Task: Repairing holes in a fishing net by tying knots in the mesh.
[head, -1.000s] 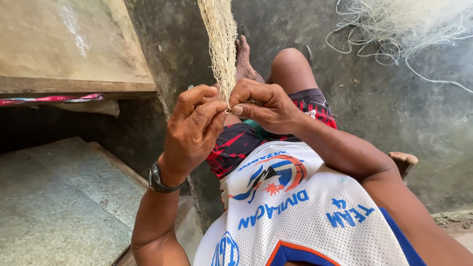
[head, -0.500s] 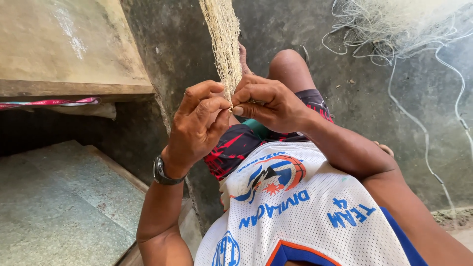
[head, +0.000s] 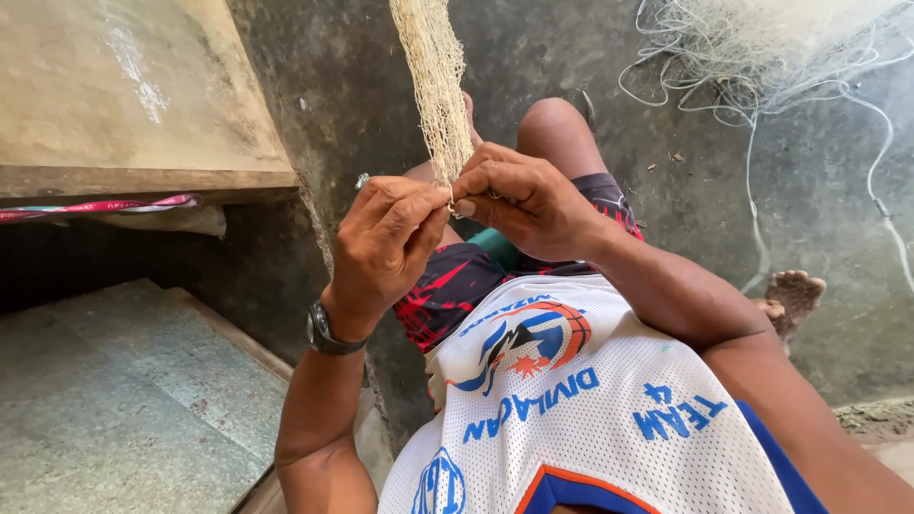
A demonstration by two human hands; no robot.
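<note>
The concrete floor (head: 666, 86) takes up most of the ground beyond and to the right of both hands, grey and stained, with open room on the right out to a loose heap of pale line and netting (head: 781, 48) lying well apart from the hands at the far right; thin strands trail from that heap across the floor toward the person's bare foot (head: 795, 293). To the left of the hands stands a raised concrete slab (head: 124, 95) with a straight wooden-looking front edge, and below it a lower green-grey step (head: 105, 400) whose edge runs diagonally toward the person's left elbow; the gap between slab and step is in deep shadow. A pink-and-teal strap (head: 95, 205) lies along the underside of the slab edge. The seated person wears a white mesh jersey (head: 571, 400) and dark red-patterned shorts (head: 447, 286), with one bent knee just beyond the hands. A bunched strip of pale fishing net (head: 433, 86) hangs taut from above straight down into the hands. The right hand (head: 528, 200) is closed, fingers curled over, thumb and forefinger pinching the net's lower end. The left hand (head: 386, 247) is curled likewise, its fingertips meeting the right hand's at the same spot on the net. A dark wristwatch (head: 327, 333) sits on the left wrist.
</note>
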